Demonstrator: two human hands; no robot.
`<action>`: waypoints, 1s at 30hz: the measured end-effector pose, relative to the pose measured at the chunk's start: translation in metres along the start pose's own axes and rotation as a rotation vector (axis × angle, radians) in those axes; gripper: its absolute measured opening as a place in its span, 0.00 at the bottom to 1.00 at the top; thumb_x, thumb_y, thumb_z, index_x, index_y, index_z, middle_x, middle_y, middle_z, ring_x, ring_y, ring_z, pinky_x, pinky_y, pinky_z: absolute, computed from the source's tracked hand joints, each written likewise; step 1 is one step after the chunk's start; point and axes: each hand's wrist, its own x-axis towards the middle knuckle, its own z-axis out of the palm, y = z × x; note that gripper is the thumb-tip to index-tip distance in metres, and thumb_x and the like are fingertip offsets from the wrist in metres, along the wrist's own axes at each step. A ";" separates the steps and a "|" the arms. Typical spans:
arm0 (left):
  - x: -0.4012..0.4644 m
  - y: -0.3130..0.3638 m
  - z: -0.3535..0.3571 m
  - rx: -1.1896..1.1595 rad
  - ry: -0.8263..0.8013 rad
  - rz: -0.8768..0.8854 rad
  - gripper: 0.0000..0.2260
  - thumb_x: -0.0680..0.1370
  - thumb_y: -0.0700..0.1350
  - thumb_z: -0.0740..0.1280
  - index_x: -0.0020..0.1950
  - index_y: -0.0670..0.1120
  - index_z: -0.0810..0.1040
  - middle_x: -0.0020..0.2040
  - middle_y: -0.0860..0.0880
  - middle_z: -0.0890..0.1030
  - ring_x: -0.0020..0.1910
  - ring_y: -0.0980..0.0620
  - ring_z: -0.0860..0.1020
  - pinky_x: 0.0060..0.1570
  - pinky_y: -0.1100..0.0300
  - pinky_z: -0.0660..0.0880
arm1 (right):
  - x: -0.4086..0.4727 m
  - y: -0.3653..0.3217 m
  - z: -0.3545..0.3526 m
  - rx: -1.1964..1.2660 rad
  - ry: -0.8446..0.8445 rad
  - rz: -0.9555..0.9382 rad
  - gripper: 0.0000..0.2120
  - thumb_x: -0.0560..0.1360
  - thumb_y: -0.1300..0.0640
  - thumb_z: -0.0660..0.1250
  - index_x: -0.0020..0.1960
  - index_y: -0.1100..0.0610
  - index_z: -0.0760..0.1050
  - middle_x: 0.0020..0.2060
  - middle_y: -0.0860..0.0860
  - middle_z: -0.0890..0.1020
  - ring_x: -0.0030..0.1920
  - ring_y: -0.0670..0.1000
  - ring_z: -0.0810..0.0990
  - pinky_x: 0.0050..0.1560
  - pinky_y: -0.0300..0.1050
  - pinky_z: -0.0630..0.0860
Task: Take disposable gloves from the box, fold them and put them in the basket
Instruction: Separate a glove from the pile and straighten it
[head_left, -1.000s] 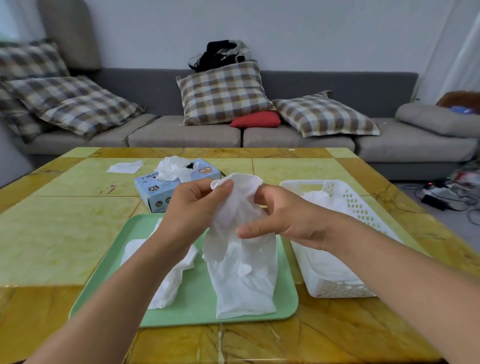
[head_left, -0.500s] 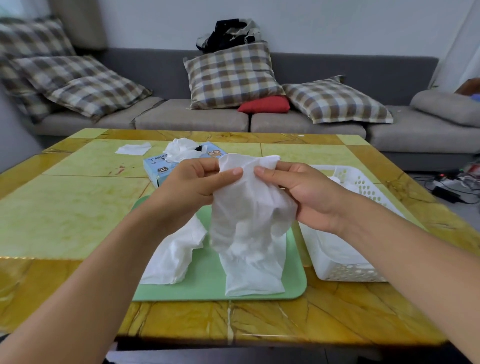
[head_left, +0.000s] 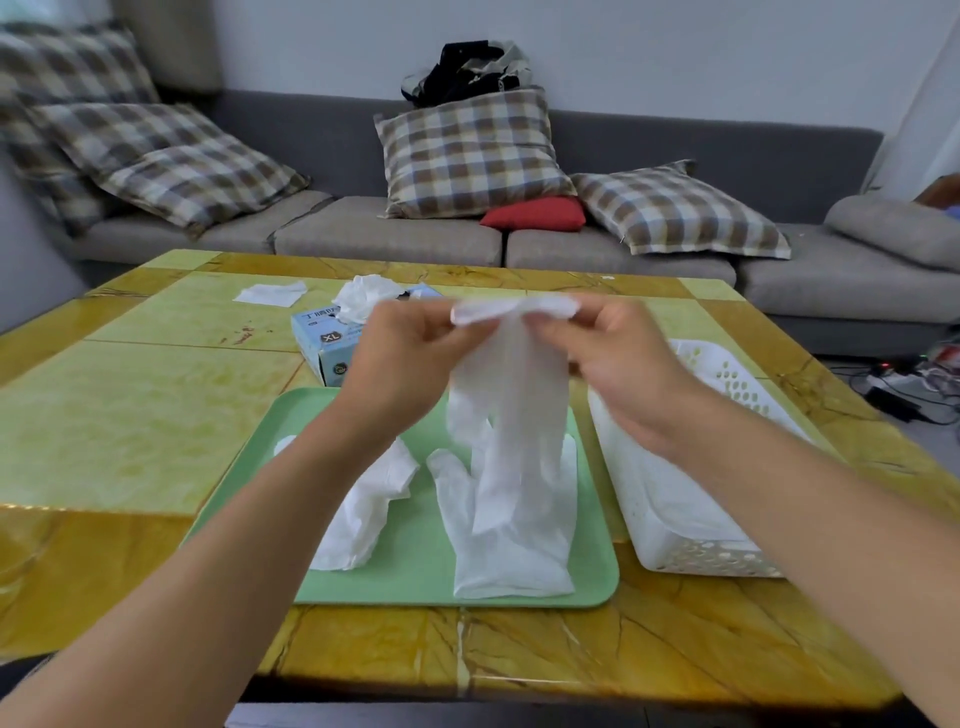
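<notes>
Both hands are raised over the work area and pinch one white disposable glove (head_left: 511, 395) by its cuff: the left hand (head_left: 402, 364) grips the left end of the cuff between thumb and forefinger, the right hand (head_left: 618, 358) grips the right end, and the glove hangs limp between them with its fingers pointing down. Judged from this hold, the glove is being stretched out flat by its opening so it can be laid down and folded; folding proper has not begun on this piece. Directly beneath the hands sits a green tray (head_left: 249, 467), evidently serving as the folding surface. On it, below the hanging glove, lies a second glove (head_left: 511, 551) spread flat with its fingers away from the person, and under the left forearm lies a crumpled glove (head_left: 363, 509). Just beyond the left hand stands the glove box (head_left: 322, 338), marked XL, with a tuft of gloves (head_left: 363, 296) pulled from its opening. The white perforated basket (head_left: 675, 509) stands just outside the right wrist, beside the tray, within short reach for deposit; white material appears inside, its form indistinct. The surface is a yellow-green marbled table (head_left: 130, 405), with a scrap of white paper (head_left: 270, 293) beyond the box. Behind it runs a grey sofa (head_left: 389, 239) carrying plaid cushions.
</notes>
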 end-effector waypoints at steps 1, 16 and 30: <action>0.000 0.014 -0.002 0.040 0.066 0.193 0.05 0.79 0.45 0.71 0.48 0.52 0.87 0.40 0.53 0.85 0.37 0.59 0.79 0.45 0.61 0.79 | 0.000 -0.016 -0.004 -0.037 0.043 -0.199 0.08 0.79 0.61 0.69 0.56 0.62 0.84 0.52 0.57 0.86 0.50 0.50 0.83 0.53 0.46 0.78; -0.055 -0.073 0.016 0.870 -0.632 0.230 0.08 0.80 0.49 0.68 0.55 0.53 0.85 0.49 0.53 0.84 0.48 0.52 0.79 0.46 0.58 0.72 | -0.039 0.049 -0.002 -1.304 -0.710 -0.070 0.05 0.75 0.59 0.67 0.45 0.51 0.80 0.41 0.48 0.81 0.42 0.53 0.81 0.42 0.53 0.80; -0.067 -0.059 0.009 0.784 -0.841 0.213 0.11 0.76 0.52 0.70 0.57 0.55 0.82 0.50 0.57 0.81 0.50 0.59 0.76 0.54 0.57 0.76 | -0.047 0.036 -0.001 -1.212 -0.957 0.050 0.06 0.74 0.60 0.68 0.47 0.52 0.81 0.40 0.45 0.81 0.41 0.47 0.80 0.40 0.46 0.79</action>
